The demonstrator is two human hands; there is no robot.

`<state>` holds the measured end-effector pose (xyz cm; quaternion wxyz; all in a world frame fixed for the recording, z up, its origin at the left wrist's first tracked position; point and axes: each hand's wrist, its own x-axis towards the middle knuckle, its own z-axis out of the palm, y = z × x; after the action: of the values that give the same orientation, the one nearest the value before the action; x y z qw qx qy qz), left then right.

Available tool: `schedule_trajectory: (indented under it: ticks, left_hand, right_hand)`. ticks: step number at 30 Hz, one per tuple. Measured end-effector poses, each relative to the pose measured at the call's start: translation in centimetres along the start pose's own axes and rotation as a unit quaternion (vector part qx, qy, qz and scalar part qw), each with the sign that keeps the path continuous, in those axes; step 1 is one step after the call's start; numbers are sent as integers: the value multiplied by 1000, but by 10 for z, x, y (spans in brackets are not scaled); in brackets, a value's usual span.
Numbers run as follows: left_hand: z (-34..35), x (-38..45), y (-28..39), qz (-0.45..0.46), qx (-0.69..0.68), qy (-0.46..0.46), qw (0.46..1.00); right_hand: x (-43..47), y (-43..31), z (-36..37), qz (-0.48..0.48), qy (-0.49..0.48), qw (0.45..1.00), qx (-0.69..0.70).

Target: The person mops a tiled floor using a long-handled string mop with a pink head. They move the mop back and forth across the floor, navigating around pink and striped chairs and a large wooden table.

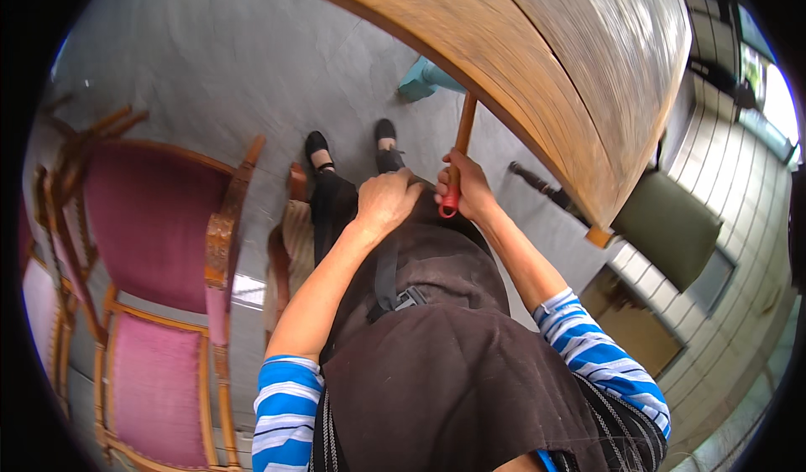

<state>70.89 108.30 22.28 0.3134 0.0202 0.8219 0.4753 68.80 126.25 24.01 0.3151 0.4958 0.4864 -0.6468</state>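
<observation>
My right hand [465,185] is closed around a wooden handle [465,123] near its red end cap, which has a hanging loop. The handle's far end is hidden under the edge of a large wooden tabletop [504,38]. My left hand [387,198] rests against the dark brown apron [441,359] at my lap, its fingers bent and partly hidden; whether it grips the cloth I cannot tell. A buckle [410,298] on a dark strap lies across the apron below both hands.
Pink upholstered wooden chairs [157,384] stand at the left. Under the tabletop shows a turquoise leg or base [419,80]. A chair with a dark green seat [670,226] is at the right, near a framed panel [630,321] on the tiled surface.
</observation>
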Motion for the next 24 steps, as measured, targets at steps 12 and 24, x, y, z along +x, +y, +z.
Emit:
schedule_trajectory:
  ticks: [12,24]
  left_hand:
    - [93,49,29,5,42,-84,996]
    - [203,67,14,-342,-368,-107,858]
  right_hand:
    - [-125,101,-101,22,-41,997,-55]
    - [-317,199,-154,17,49,953,-297]
